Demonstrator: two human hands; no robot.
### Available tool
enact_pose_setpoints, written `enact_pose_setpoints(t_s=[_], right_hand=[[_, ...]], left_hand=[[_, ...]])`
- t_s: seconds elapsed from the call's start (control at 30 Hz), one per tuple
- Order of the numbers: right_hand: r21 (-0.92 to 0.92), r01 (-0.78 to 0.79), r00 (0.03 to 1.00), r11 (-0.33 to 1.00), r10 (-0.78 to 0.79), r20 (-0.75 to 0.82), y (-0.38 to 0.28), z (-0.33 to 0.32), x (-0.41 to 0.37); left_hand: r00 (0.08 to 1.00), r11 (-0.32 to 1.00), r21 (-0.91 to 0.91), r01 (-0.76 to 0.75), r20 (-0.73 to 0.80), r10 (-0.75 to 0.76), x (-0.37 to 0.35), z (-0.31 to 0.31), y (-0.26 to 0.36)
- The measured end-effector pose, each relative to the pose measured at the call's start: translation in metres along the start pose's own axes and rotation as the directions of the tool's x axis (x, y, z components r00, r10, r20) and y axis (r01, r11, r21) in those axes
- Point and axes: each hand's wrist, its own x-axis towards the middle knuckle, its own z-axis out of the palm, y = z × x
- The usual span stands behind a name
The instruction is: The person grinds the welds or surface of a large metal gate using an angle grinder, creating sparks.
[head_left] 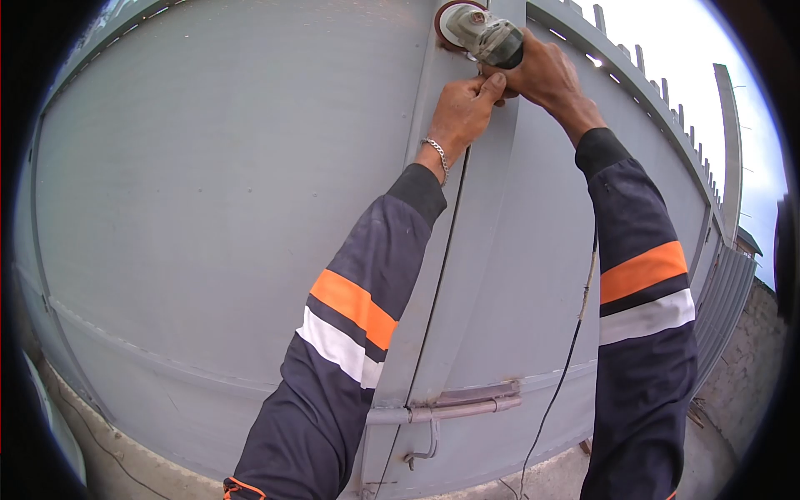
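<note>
An angle grinder [492, 37] with a reddish-brown disc [451, 23] is held up against the grey metal gate [242, 208], near the top of its vertical seam. My right hand [546, 79] is wrapped round the grinder's body from the right. Just below the tool, my left hand [468, 112] is closed with thumb and fingers pinched together near the right hand; what it grips is hidden. A metal bracelet [437, 155] circles my left wrist. A dark cable [570, 358] hangs down beside my right sleeve.
Lower on the gate, a sliding bolt [462, 408] with a hooked handle crosses the seam. Spikes line the gate's top edge. A concrete post [729, 150] and a corrugated sheet [723, 292] stand at the right. Another cable [108, 450] lies on the ground at lower left.
</note>
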Motion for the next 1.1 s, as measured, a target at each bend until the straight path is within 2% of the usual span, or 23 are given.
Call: enact_pose_setpoints(t_s=[0.13,0.23,0.33,0.43,0.53,0.63,0.73,0.93,1.1], right_hand=[[-0.006,0.003,1.000,1.000,-0.003,0.014,-0.0032,-0.0014,0.0012],[-0.015,0.013,1.000,1.000,-0.013,0.007,-0.0034,-0.0015,0.0019],[0.059,0.052,0.997,0.997,-0.049,-0.060,-0.0007,0.0019,0.0003],[0.053,0.051,0.997,0.997,-0.048,-0.057,-0.0020,0.0005,-0.0009],[0.033,0.067,0.996,0.997,-0.065,-0.063,0.0001,0.0037,-0.0005],[0.058,0.076,0.995,0.995,-0.072,-0.075,-0.0001,0.0034,-0.0013],[0.064,0.041,0.998,0.997,-0.037,-0.059,-0.0067,-0.0015,-0.0043],[0.027,0.052,0.997,0.998,-0.050,-0.064,-0.0025,0.0029,-0.0011],[0.065,0.072,0.996,0.995,-0.068,-0.055,-0.0036,0.0040,-0.0003]], left_hand=[[1.000,1.000,0.000,0.008,0.003,-0.008,-0.0007,-0.0015,-0.0016],[0.999,0.999,-0.030,-0.043,-0.018,0.043,0.0016,0.0010,-0.0067],[1.000,1.000,0.004,0.002,-0.001,-0.002,-0.0012,-0.0008,-0.0017],[0.998,0.998,-0.013,-0.054,-0.019,0.054,0.0012,0.0019,-0.0074],[0.998,0.997,0.055,0.054,0.014,-0.055,-0.0022,-0.0034,0.0009],[0.996,0.995,0.052,0.087,0.016,-0.088,-0.0022,-0.0039,0.0023],[1.000,0.999,0.043,-0.012,-0.007,0.013,-0.0003,-0.0019,-0.0068],[0.999,0.999,0.012,0.038,-0.009,-0.038,-0.0022,-0.0019,-0.0012],[1.000,1.000,-0.021,-0.004,-0.019,0.003,-0.0037,-0.0006,-0.0033]])
